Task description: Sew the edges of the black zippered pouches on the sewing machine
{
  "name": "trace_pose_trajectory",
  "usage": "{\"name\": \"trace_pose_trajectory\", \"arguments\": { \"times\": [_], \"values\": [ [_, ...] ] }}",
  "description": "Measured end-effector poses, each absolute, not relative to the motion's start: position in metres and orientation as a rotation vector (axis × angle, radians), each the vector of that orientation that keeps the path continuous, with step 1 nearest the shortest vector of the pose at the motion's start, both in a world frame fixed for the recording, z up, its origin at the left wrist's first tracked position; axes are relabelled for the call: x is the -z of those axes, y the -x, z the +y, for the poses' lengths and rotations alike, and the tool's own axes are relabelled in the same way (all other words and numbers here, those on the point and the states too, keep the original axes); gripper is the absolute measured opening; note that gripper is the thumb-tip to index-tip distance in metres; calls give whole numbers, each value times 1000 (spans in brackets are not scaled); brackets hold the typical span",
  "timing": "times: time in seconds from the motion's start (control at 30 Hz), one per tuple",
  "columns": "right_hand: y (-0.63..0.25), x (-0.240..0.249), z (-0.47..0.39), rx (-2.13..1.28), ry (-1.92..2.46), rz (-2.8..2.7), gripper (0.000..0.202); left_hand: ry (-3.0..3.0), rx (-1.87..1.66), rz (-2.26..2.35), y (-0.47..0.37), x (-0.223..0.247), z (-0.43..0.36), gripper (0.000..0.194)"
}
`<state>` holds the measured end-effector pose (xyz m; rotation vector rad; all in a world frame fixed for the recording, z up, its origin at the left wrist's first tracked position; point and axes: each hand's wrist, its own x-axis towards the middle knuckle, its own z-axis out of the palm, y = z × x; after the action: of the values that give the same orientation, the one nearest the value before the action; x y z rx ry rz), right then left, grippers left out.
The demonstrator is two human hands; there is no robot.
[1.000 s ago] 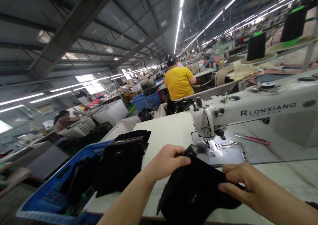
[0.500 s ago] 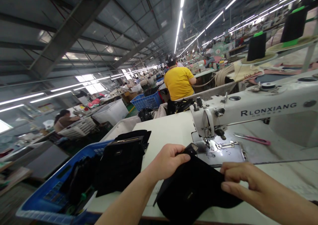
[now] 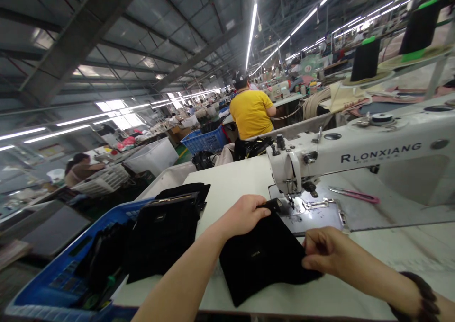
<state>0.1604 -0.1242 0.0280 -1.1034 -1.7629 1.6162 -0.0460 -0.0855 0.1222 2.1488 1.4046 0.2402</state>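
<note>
A black fabric piece with a small label lies on the pale sewing table, close to the needle area of a white sewing machine. My left hand pinches its upper corner, where a dark shiny strip shows beside the presser foot. Fingers closed, my right hand grips the right edge of the same fabric. To the left, more black pieces with a zipper and a small label lie partly over a blue basket.
Pink-handled snips lie on the machine bed. Black thread cones stand at upper right. Beyond the table are a person in a yellow shirt, another blue basket and, farther left, a seated person.
The fabric has spread flatter, and its lower edge now hangs less curled. My right hand has moved left with its edge, and a dark band at the wrist has come into view.
</note>
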Motion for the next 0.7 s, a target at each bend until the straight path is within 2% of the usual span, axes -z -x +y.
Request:
{"name": "trace_pose_trajectory", "arguments": {
  "times": [0.07, 0.2, 0.37, 0.43, 0.57, 0.7],
  "values": [
    [-161, -19, -122, -1592, 1143, -1719, 15, -2131, -198, 1394, 43, -104, -72, 13],
    [-169, -6, -119, -1584, 1135, -1772, 40, -2096, -94, 1361, 35, -67, -48, 14],
    [-183, -8, -98, -1508, 1050, -2108, 32, -2077, -5, 1330, 29, -38, -29, 16],
    [-189, -13, -84, -1326, 907, -2307, 34, -2069, 16, 1329, 29, -34, -26, 16],
    [-191, -13, -67, -647, 476, -2730, 36, -2062, 17, 1345, 30, -33, -24, 16],
    [-187, -7, -69, -276, 401, -2768, 39, -2069, 25, 1361, 27, -35, -27, 17]
  ]
}}
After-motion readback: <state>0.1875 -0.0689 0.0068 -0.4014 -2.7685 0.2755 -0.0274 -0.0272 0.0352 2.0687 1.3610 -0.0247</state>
